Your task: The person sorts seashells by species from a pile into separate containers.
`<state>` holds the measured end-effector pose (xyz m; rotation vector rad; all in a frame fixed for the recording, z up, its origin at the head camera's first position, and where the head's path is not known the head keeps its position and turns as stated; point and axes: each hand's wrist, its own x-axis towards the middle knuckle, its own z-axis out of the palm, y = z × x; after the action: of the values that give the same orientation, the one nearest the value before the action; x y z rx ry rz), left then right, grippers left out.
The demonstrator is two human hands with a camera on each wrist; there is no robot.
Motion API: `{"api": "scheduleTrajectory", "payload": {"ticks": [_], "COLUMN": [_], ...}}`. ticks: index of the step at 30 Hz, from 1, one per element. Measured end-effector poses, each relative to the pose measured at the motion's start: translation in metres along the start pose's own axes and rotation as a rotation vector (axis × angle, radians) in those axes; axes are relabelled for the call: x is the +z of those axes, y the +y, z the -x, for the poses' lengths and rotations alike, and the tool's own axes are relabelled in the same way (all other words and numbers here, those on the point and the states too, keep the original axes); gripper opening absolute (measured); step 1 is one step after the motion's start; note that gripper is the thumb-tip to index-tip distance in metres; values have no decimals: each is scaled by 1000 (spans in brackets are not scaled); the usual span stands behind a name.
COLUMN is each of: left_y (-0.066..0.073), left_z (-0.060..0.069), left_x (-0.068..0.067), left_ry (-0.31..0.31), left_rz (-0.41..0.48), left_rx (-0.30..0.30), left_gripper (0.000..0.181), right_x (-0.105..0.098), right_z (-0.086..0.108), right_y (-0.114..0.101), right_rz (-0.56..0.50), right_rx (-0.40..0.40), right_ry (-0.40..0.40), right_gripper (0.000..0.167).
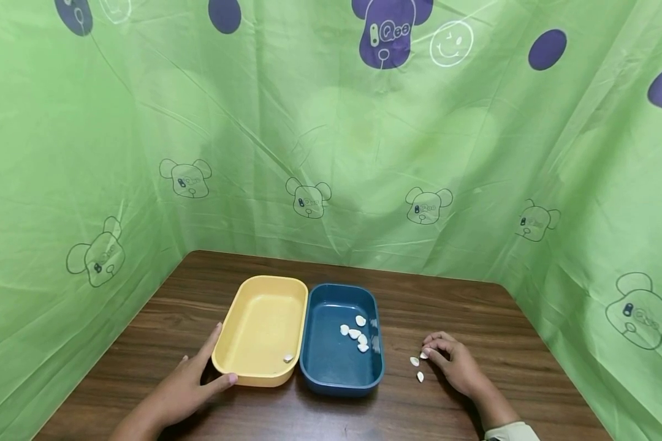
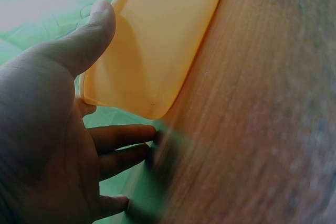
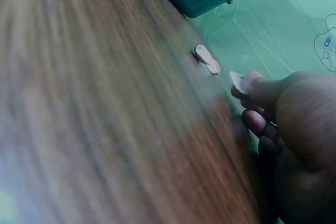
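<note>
My right hand (image 1: 456,367) pinches a small white seashell (image 3: 238,83) between thumb and fingertips, right of the blue tray. Two more white shells, one of them a pale shell (image 1: 420,376), lie on the table beside that hand. Several white shells (image 1: 355,334) sit inside the blue tray (image 1: 331,388). A single shell (image 1: 288,358) lies in the near right corner of the yellow tray (image 1: 254,378). With its fingers spread and fairly straight, my left hand (image 1: 184,386) rests against the near left corner of the yellow tray.
Both trays stand side by side on a dark wood table (image 1: 447,300). A green curtain (image 1: 336,153) printed with bear figures hangs around the back and sides of the table.
</note>
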<state>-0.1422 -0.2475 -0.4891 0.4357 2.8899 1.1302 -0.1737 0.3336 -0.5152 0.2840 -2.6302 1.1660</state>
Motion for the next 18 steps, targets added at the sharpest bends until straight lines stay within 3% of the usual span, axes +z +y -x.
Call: {"api": "scheduleTrajectory", "payload": {"ticks": [18], "left_y": [0], "left_z": [0], "left_x": [0], "left_ry": [-1], "left_rz": [2], "left_rx": [2], "left_gripper": [110], "right_x": [-6], "right_z": [-3], "right_y": [-8], "right_rz": [-77], "right_rx": [195], "right_ry": [-47], "right_gripper": [14]}}
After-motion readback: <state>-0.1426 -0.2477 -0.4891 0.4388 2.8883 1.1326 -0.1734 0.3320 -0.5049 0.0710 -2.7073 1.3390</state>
